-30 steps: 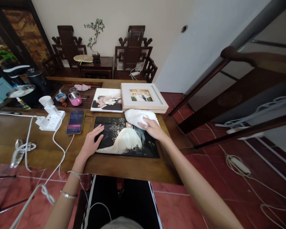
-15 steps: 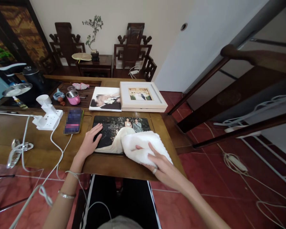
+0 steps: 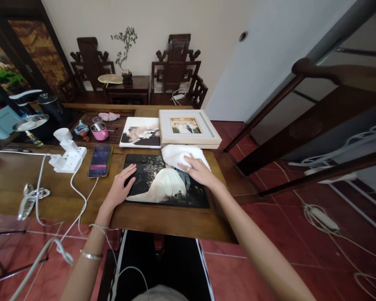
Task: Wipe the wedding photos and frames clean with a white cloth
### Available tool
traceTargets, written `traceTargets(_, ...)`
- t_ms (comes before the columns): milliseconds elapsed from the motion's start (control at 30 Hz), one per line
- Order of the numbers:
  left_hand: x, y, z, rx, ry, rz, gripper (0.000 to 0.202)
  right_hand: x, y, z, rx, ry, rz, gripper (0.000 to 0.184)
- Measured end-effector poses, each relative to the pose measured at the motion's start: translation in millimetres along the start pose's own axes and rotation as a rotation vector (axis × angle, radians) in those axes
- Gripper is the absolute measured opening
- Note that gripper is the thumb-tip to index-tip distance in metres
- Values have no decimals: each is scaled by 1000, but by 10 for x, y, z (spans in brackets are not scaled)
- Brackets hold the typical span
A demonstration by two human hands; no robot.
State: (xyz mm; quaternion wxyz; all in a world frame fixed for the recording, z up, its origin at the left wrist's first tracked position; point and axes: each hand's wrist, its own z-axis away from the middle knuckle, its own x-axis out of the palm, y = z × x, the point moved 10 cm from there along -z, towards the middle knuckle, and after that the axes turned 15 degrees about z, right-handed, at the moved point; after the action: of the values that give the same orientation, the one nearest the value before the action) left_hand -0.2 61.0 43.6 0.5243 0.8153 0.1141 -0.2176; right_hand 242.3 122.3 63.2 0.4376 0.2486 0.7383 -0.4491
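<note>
A large dark photo print (image 3: pixel 163 184) lies flat on the wooden table (image 3: pixel 163 219) in front of me. My left hand (image 3: pixel 120 188) rests open on its left edge, fingers spread flat. My right hand (image 3: pixel 198 170) presses a white cloth (image 3: pixel 178 153) onto the print's far right corner, fingers flat on the cloth. Beyond it lie a second photo print (image 3: pixel 141 132) and a white framed photo (image 3: pixel 188 127).
A phone (image 3: pixel 99 161) lies left of the print, beside a white power strip (image 3: pixel 67 156) with trailing cables. A tea tray with a pink pot (image 3: pixel 99 131) sits behind. Carved chairs stand at the back, a dark stair rail (image 3: pixel 301 104) at the right, cables on the red floor.
My right hand has pushed the cloth from the print's near right corner back up to its far right corner. My left hand has stayed on the left edge.
</note>
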Motion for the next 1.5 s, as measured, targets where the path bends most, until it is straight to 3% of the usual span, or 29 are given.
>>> traceTargets(200, 2, -11, 1, -14, 9, -5, 39, 47, -321, 886, -10, -92, 66, 20)
traceTargets(300, 6, -15, 1, -10, 9, -14, 39, 82, -582, 1333, -81, -183, 134, 15)
traceTargets(400, 12, -10, 0, 2, 1, -18, 38, 83, -804, 1546, -188, -228, 179, 21)
traceTargets(533, 9, -8, 2, 1, -4, -12, 39, 80, -728, 1400, -169, -263, 161, 20)
traceTargets(667, 3, -13, 8, -3, -7, 7, 39, 59, -361, 860, -66, -178, 122, 19)
traceTargets(767, -7, -15, 10, 2, -4, 5, 39, 81, -168, 351, -78, -114, 116, 20)
traceTargets(867, -15, -12, 7, 7, 3, 5, 38, 73, -83, -37, -95, -43, 123, 20)
traceTargets(933, -17, -7, 4, 8, 7, 7, 38, 73, -100, -122, -106, -15, 135, 19)
traceTargets(1033, -19, -2, 1, 1, 14, 13, 38, 109, -258, 69, -141, -19, 154, 16)
traceTargets(1300, -8, -26, -4, -21, 13, 9, 39, 193, -991, 1220, -297, -120, 142, 19)
traceTargets(1400, -9, -20, -14, -13, 11, 0, 37, 190, -996, 1227, -286, -144, 132, 18)
traceTargets(1500, -10, -4, -40, -2, 7, 0, 38, 179, -778, 907, -187, -160, 124, 12)
